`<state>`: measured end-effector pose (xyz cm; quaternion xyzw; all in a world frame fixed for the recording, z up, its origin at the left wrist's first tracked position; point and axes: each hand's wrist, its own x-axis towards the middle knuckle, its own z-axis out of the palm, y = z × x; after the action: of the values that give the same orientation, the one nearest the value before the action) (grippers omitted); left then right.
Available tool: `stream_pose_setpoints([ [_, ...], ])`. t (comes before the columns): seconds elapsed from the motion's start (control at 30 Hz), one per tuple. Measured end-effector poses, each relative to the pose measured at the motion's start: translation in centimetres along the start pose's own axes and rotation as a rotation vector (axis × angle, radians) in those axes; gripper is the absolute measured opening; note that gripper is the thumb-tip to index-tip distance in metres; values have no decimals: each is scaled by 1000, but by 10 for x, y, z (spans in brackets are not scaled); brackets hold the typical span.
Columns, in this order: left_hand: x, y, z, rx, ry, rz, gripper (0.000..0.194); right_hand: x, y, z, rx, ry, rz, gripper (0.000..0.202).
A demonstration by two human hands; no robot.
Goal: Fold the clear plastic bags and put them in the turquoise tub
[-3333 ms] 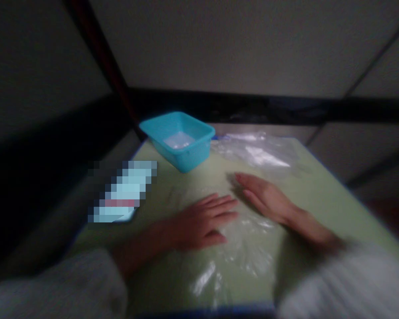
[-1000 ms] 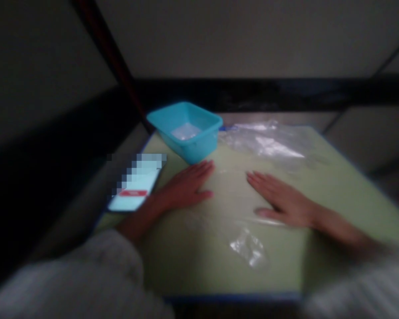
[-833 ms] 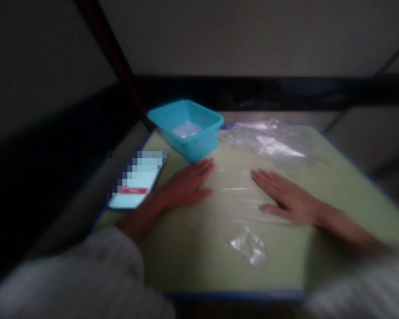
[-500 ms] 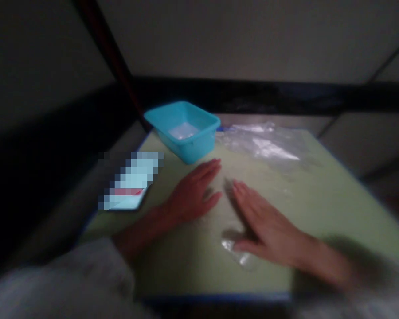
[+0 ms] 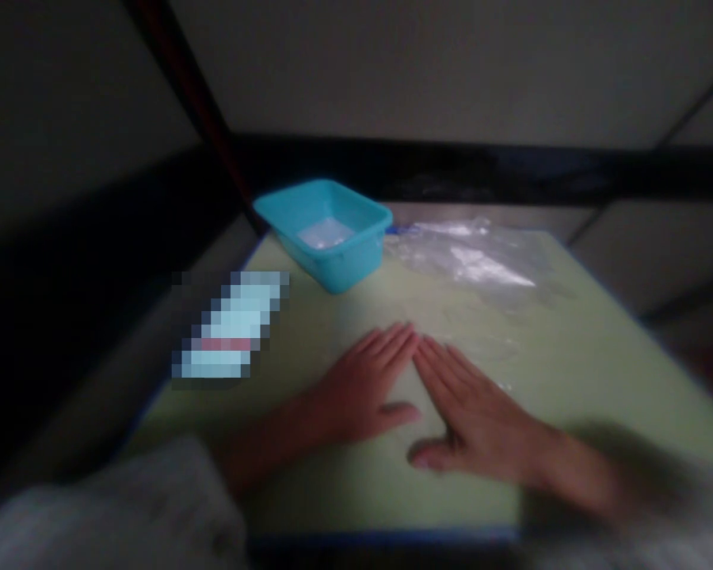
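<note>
My left hand (image 5: 365,388) lies palm down with its fingers stretched out and its thumb apart. Opposite it, my right hand (image 5: 478,408) is flat too, fingers extended, so the fingertips of both hands meet or nearly meet. Beneath and around the fingers is a thin sheet of clear plastic (image 5: 490,347), probably a bag, whose outline is faint against the pale green tabletop (image 5: 594,356). Neither hand grips anything.
A turquoise plastic basin (image 5: 356,265) with something whitish inside stands at the back left. More crumpled clear plastic bags (image 5: 481,257) lie at the back right. On the left edge rests a flat, pixelated pale object (image 5: 231,324). Walls rise behind the table.
My left hand has moved down towards me and settled beside the right fingertips. My right hand has shifted slightly. The shiny plastic fold near my right thumb no longer shows.
</note>
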<state>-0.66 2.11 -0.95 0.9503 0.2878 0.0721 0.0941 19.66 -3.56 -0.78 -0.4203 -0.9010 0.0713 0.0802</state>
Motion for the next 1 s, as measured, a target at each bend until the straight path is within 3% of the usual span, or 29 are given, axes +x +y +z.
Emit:
stream_pose_setpoints([
  [0.23, -4, -33, -12, 69, -76, -63, 86, -1, 2, -5, 8, -69, 16, 107],
  [0.4, -6, -54, -15, 104, -83, -29, 85, -2, 1, -5, 24, -60, 9, 107],
  [0.57, -7, -59, -16, 107, -88, -14, 85, 0, 5, -10, 36, 26, -51, 96],
  [0.73, -7, -62, -17, 113, -103, -5, 86, 2, 27, -5, -75, 210, 101, 79],
  [1.0, -8, -63, -25, 110, -152, -40, 86, -5, 44, 6, -148, 202, 198, 84],
])
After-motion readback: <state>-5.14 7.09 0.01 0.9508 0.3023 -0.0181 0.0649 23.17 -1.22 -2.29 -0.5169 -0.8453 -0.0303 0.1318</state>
